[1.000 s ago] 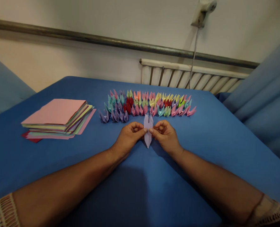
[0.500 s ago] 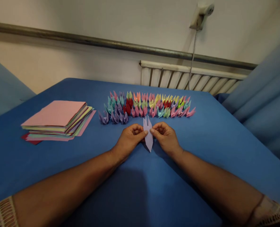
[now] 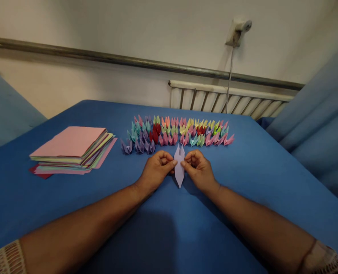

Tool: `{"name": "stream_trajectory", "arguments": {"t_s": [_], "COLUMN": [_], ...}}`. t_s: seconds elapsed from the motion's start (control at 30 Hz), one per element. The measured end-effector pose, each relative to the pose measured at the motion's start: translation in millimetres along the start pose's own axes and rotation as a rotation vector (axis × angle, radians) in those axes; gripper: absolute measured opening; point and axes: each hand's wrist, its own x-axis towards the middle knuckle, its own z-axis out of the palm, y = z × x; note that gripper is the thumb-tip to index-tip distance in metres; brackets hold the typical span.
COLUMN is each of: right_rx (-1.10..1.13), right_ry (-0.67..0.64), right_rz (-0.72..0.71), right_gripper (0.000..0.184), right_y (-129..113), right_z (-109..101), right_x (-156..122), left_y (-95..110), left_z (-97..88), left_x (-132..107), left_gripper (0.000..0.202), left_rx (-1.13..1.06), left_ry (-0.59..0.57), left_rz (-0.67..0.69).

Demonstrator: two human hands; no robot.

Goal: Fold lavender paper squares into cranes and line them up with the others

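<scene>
A pale lilac folded origami paper [image 3: 179,176] stands upright at the middle of the table, its long point down and two narrow points up. My left hand [image 3: 157,167] pinches its left edge between thumb and fingers. On the right edge, my right hand [image 3: 199,168] has a like pinch, its thumb lying on the paper's face. Just beyond the hands, several rows of small folded paper cranes [image 3: 169,139] stand in pink, purple, red, yellow, green and turquoise.
To the left lies a thick, uneven stack of coloured paper squares [image 3: 69,141], pink on top. A blue cloth covers the table [image 3: 123,236]. Behind it are a radiator [image 3: 203,97], a wall pipe [image 3: 114,59] and a plugged-in cord [image 3: 230,72]. A blue curtain [image 3: 317,114] hangs at the right.
The paper's two upper points have tilted, looking shorter, and its front face looks wider at the top. Both hands keep their pinch. The whole view has shifted slightly.
</scene>
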Motion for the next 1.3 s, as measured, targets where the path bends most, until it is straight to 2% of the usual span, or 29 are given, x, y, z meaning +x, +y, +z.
{"name": "stream_trajectory", "arguments": {"t_s": [0.2, 0.57, 0.77, 1.0, 1.13, 1.3], "right_rx": [0.053, 0.027, 0.077, 0.004, -0.070, -0.014], "right_ry": [-0.057, -0.070, -0.105, -0.063, -0.055, -0.059], "right_rz": [0.059, 0.069, 0.097, 0.019, -0.055, 0.021], "right_gripper": [0.014, 0.012, 0.020, 0.016, 0.011, 0.013], "right_y": [2.7, 9.5, 7.7, 4.8, 2.6, 2.3], "right_z": [-3.1, -8.5, -5.8, -8.2, -8.8, -6.4], "right_x": [5.3, 8.2, 6.7, 6.6, 5.3, 3.8], "left_y": [-0.2, -3.1, -0.3, 2.4, 4.6, 3.8], "left_z": [-1.3, -3.6, -5.5, -4.0, -4.4, -5.2], "left_x": [1.6, 3.9, 5.2, 1.2, -0.1, 2.3], "left_gripper": [0.010, 0.026, 0.022, 0.020, 0.016, 0.018], "left_rx": [0.061, 0.074, 0.101, 0.115, 0.145, 0.108], "left_ry": [-0.052, -0.073, -0.072, -0.116, -0.068, -0.041], "left_rz": [0.049, 0.072, 0.118, 0.121, 0.156, 0.094]}}
